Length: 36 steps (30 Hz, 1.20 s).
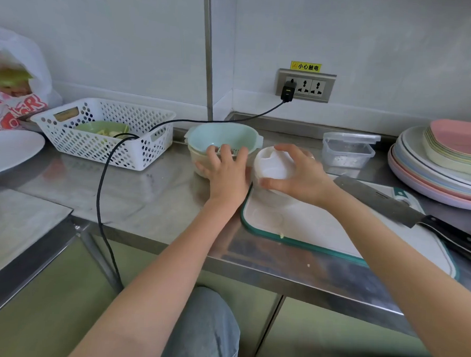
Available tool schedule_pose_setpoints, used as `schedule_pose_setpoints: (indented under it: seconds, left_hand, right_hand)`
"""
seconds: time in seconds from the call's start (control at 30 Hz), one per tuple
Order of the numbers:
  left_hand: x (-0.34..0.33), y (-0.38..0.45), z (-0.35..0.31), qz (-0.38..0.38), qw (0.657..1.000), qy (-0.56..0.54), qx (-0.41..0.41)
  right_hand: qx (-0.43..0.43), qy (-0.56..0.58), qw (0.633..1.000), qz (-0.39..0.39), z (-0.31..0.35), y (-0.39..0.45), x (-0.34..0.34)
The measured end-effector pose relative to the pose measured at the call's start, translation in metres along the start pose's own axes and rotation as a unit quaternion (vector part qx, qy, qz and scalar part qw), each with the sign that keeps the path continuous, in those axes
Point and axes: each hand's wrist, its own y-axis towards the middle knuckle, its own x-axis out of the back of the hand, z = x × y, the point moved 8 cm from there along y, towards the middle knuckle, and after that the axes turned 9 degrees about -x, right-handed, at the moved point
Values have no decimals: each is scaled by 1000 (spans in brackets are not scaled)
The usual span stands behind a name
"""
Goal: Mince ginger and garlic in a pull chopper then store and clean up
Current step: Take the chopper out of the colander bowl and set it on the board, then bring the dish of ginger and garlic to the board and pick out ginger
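Observation:
My right hand (pixel 297 176) grips the white pull chopper (pixel 273 165) from above and from its right side, at the far left corner of the white cutting board (pixel 322 226). My left hand (pixel 223 172) grasps the near side of a pale blue strainer bowl (pixel 220 136), which is nested in a cream bowl just left of the chopper. A clear lidded storage box (pixel 349 150) holding something white stands behind the board. What is inside the chopper is hidden.
A cleaver (pixel 407 212) lies across the board's right side. Stacked plates (pixel 448 162) fill the far right. A white basket (pixel 108 133) holding a green dish, a black cable (pixel 103 182), a white plate (pixel 9 150) and a plastic bag (pixel 12 84) sit to the left.

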Motion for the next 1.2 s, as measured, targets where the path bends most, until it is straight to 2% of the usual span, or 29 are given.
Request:
schedule_pose_setpoints:
  seconds: [0.17, 0.4, 0.47, 0.53, 0.6, 0.63, 0.67, 0.73, 0.77, 0.9, 0.97, 1.03, 1.1, 1.13, 1.2]
  left_hand:
    - [-4, 22, 0, 30, 997, -13, -73]
    - [-21, 47, -8, 145, 988, -2, -61]
    - [-23, 46, -7, 156, 984, -51, -68]
    - [-9, 42, -1, 92, 977, -183, -65]
    - [16, 31, 28, -37, 940, -340, -5]
    - [24, 21, 48, -80, 906, -411, 54]
    - [27, 10, 66, -93, 860, -488, 117]
    - [21, -7, 87, -50, 759, -611, 220]
    - [21, -14, 93, -21, 733, -634, 248]
    - [14, -35, 110, 15, 690, -672, 269]
    - [10, -39, 113, 25, 728, -651, 214]
    - [9, -42, 108, 35, 781, -601, 165]
    - [8, -41, 105, 42, 813, -556, 167]
    - [11, -39, 101, 42, 828, -533, 169]
    - [18, -33, 100, 45, 889, -426, 162]
  right_hand:
    - [34, 1, 999, 22, 6, -8, 3]
    - [0, -12, 1000, -2, -4, -5, 1]
    - [5, -24, 1000, 0, -2, -4, -2]
    - [6, -35, 999, 12, 1, -4, -4]
    - [5, -11, 999, 44, 8, -6, -8]
    - [14, 18, 998, 59, 16, -8, -11]
    - [29, 48, 996, 66, 28, -10, -16]
    - [73, 73, 993, 57, 57, -10, -28]
    - [99, 63, 992, 49, 72, -7, -37]
    - [142, -14, 988, 54, 102, 5, -83]
    - [136, -32, 988, 64, 101, 9, -97]
    - [134, -112, 984, 44, 100, 11, -100]
    - [126, -186, 974, 2, 99, 11, -95]
    - [123, -189, 974, -23, 99, 10, -91]
    - [133, -170, 974, -62, 100, 8, -88]
